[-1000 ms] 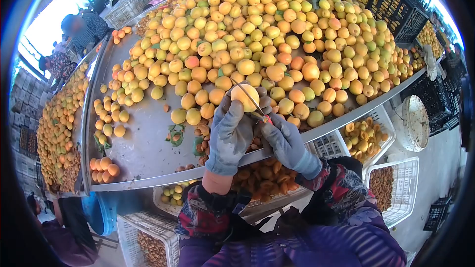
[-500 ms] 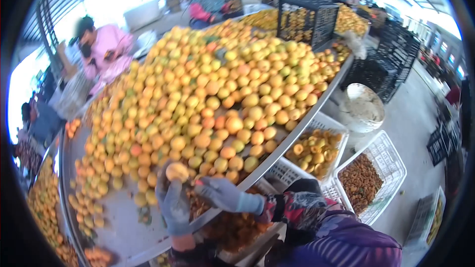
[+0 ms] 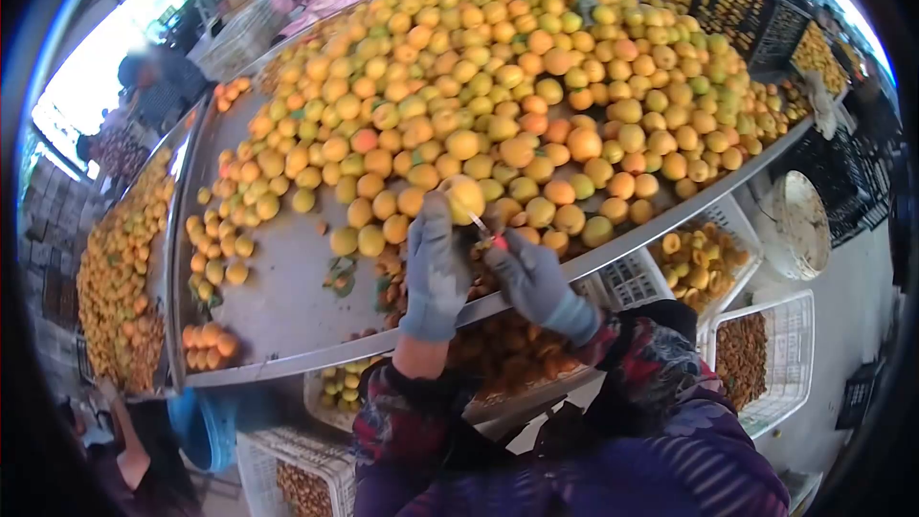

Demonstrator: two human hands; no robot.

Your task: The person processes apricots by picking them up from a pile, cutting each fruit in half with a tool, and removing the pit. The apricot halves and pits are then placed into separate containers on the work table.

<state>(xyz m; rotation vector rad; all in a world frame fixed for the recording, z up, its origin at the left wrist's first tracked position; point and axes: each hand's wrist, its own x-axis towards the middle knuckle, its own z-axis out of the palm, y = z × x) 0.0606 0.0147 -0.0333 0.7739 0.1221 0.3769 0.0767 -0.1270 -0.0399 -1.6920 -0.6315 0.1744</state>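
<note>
Metal table [image 3: 278,297], its near edge just before the person: below that edge sit white crates [image 3: 713,263] of halved fruit. Above the near edge, the gloved left hand [image 3: 436,263] is clamped around an apricot [image 3: 463,197]; the gloved right hand [image 3: 531,278] grips a thin blade [image 3: 477,221] touching it. Loose pits [image 3: 392,287] lie beside them. Beyond, an apricot heap [image 3: 536,67] fills the far side.

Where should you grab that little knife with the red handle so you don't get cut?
Grip the knife by its red handle, coming from the near, lower-right side, as the right hand does. The thin blade points up-left into the apricot in the left hand, so the handle is the only safe end.
</note>
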